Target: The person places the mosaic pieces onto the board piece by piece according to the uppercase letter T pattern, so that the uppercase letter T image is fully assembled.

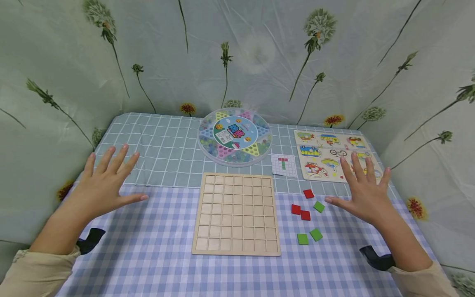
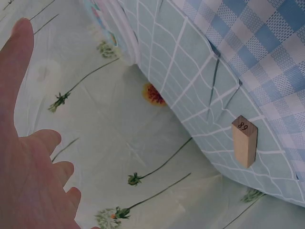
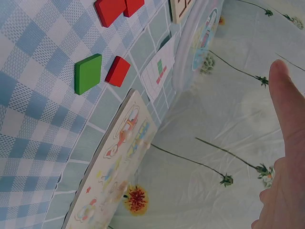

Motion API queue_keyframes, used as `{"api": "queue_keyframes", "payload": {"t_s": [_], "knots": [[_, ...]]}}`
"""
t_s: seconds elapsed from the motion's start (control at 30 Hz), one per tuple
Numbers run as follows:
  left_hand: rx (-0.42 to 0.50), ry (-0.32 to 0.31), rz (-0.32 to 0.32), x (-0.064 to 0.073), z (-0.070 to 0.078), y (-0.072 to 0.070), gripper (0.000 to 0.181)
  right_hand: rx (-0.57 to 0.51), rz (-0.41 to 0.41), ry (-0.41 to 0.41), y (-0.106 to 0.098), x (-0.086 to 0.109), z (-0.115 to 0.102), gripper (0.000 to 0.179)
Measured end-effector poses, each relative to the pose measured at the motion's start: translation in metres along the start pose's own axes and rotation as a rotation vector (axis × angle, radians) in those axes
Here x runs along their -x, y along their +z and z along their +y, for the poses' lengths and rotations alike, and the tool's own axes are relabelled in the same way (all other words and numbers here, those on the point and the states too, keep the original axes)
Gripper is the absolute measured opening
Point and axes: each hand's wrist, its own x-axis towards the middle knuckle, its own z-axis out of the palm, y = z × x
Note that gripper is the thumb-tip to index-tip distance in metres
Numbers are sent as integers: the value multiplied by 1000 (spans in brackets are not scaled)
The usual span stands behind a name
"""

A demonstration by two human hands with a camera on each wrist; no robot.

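- Beige sleeves [image 1: 37,272], two, come closest in the head view, at 8 and 4 o'clock.
- Head view: the left hand [image 1: 105,187] is near 9 o'clock, the right hand [image 1: 365,198] between 3 and 4. Both hold nothing; their fingers are straight and spread apart.
- Head view: six square tiles lie between 4 and 5 o'clock, between the grid board and the right hand: three red tiles [image 1: 305,215], two of them touching or nearly so, and three green tiles [image 1: 318,207]. Most lie on the blue gingham cloth [image 1: 159,255].
- Head view: the tiles look light, stiff and hard to break, perhaps a little slick. Pinching two opposite edges should suit them.
- Head view: one wooden grid board [image 1: 276,222], seven squares by seven, lies flat at 6 o'clock. It looks rigid and heavier than the tiles, best held by its rim.
- Head view: one paper pattern card [image 1: 290,172], a red bar over a green stem, sits between 3 and 4 o'clock; likely flimsy. One round Chinese checkers set [image 1: 237,132] is at centre, one vehicle puzzle board [image 1: 313,152] at 3.
- Left wrist view: one numbered wooden block [image 2: 244,148] between 3 and 4 o'clock; the hand at 8 to 9, its fingers partly hidden.
- Right wrist view: three red tiles between 10 and 12 o'clock, one green at 10, card at 12, puzzle board at 7. The hand is between 3 and 4; from here I cannot tell its finger spread.
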Motion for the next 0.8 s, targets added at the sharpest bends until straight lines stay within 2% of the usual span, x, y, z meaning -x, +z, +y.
{"api": "queue_keyframes", "payload": {"t_s": [0.6,0.7,0.8], "knots": [[6,14,7,0,1,1,109,-30,25,-15,-2,-1,-2,115],[15,45,29,0,3,2,109,-54,64,-42,-2,-1,-3,118],[47,119,99,0,6,7,107,-145,125,-88,-1,-2,-6,122]]}}
